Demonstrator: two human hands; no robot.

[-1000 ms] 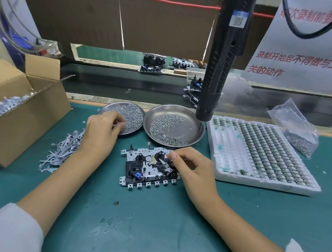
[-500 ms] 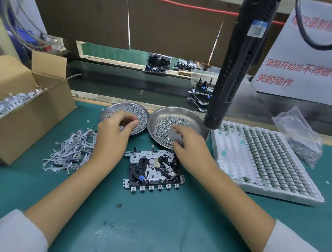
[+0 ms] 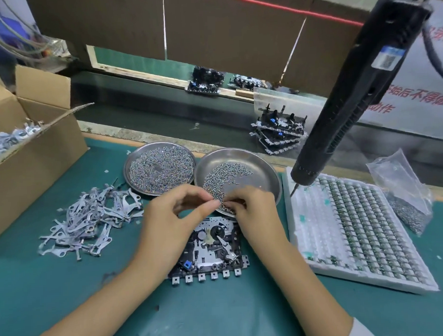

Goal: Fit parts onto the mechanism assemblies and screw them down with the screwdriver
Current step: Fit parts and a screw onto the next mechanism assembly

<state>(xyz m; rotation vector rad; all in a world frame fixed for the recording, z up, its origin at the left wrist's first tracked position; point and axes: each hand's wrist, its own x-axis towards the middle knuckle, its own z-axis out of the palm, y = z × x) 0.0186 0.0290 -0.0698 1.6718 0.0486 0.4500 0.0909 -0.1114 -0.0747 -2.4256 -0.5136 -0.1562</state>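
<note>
A black and silver mechanism assembly (image 3: pixel 214 249) lies flat on the green mat, partly hidden by my hands. My left hand (image 3: pixel 174 220) and my right hand (image 3: pixel 255 214) meet fingertip to fingertip just above its far edge, at the near rim of the right screw dish (image 3: pixel 271 170). Each hand pinches thumb and forefinger on a tiny screw. The left screw dish (image 3: pixel 130 159) is full of small screws. The black electric screwdriver (image 3: pixel 351 93) hangs from above on the right, tip down over the white tray, and no hand touches it.
A pile of flat metal levers (image 3: pixel 91 224) lies left of my hands, beside an open cardboard box (image 3: pixel 32 155) holding more. A white tray of small parts (image 3: pixel 357 228) and a plastic bag of screws (image 3: pixel 404 195) sit on the right. Stacked assemblies (image 3: pixel 279 132) rest on the belt behind.
My left hand left the left dish and my right hand left the right dish. Both moved inward and now meet pinched together above the assembly.
</note>
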